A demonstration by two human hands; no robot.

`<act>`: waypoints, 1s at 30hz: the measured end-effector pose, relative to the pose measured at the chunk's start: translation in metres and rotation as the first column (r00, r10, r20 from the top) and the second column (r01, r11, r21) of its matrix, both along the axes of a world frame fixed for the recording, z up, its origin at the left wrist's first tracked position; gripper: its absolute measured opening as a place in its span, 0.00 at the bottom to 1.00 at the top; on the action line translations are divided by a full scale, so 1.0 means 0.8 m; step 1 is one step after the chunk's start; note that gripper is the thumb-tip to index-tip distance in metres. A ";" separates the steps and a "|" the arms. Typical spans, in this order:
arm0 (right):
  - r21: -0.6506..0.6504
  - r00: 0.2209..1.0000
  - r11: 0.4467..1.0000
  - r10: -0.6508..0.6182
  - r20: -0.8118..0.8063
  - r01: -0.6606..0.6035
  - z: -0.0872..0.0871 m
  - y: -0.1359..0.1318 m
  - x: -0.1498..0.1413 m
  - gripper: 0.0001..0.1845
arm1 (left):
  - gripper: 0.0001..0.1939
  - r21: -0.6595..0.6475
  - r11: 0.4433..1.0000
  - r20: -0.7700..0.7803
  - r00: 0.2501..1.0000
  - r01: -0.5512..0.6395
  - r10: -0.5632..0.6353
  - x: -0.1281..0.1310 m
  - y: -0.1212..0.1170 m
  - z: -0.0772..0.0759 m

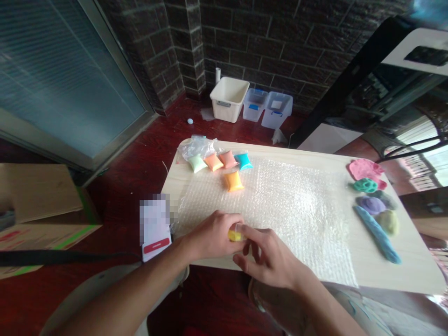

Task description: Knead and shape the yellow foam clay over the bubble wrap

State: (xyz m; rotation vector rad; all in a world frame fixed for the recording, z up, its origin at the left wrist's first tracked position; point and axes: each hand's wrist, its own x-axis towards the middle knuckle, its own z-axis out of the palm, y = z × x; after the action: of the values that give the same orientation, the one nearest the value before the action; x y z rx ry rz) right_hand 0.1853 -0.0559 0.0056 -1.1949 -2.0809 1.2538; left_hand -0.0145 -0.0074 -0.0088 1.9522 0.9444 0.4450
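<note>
A small clear packet of yellow modelling clay (234,235) is between my two hands above the table's near edge. My left hand (215,234) is closed around it from the left. From the right, my right hand (271,256) grips the packet's plastic edge with bent fingers; some fingertips are hidden. Beyond my hands an orange clay packet (233,181) lies on bubble wrap (290,200). Behind it sit a pale green packet (198,163), a light orange packet (213,162), a salmon packet (228,159) and a turquoise packet (244,161), beside a crumpled clear plastic bag (196,148).
Unwrapped clay lies at the table's right: a pink piece (366,169), a green piece (365,185), a purple piece (371,204) and a blue roll (378,234). A phone-like screen (156,224) is at the left edge. Bins (229,98) stand by the wall; a cardboard box (45,196) is left.
</note>
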 end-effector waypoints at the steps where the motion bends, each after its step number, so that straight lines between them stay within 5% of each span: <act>1: 0.021 1.000 1.000 0.002 0.013 -0.003 -0.002 -0.002 -0.001 0.22 | 0.07 -0.030 1.000 -0.006 1.000 0.006 -0.007 0.000 0.000 0.001; 8: 0.060 0.987 0.997 -0.028 -0.158 0.038 -0.014 -0.014 -0.002 0.27 | 0.12 -0.164 0.982 -0.022 0.995 0.096 -0.101 -0.005 0.006 0.005; 12: -0.029 0.972 0.999 -0.030 -0.235 0.024 -0.015 -0.014 -0.006 0.23 | 0.08 -0.266 0.951 -0.009 0.986 0.157 -0.165 -0.009 0.008 0.009; 15: -0.126 0.984 0.990 -0.078 -0.162 0.057 -0.013 -0.006 -0.007 0.18 | 0.14 -0.181 0.982 -0.038 0.997 0.055 -0.062 -0.009 0.007 0.003; 19: -0.301 0.960 0.930 -0.256 -0.111 0.213 -0.012 0.005 -0.006 0.26 | 0.16 0.026 0.986 0.009 0.987 -0.162 0.162 -0.007 0.006 -0.011; 26: -0.618 0.773 0.740 -0.547 -0.321 0.267 -0.025 -0.003 -0.004 0.29 | 0.13 0.122 0.991 -0.129 0.990 -0.049 0.065 -0.002 0.001 -0.013; 30: -0.656 0.642 0.719 -0.619 -0.453 0.230 -0.035 -0.008 -0.003 0.19 | 0.22 0.079 0.997 -0.104 0.995 0.019 -0.011 -0.003 0.004 -0.003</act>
State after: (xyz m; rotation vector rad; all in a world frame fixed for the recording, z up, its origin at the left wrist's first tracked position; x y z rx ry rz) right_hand 0.1833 -0.0623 -0.0225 -1.1499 -0.8419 1.7351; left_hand -0.0169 -0.0045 -0.0111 2.0702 0.9898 0.3814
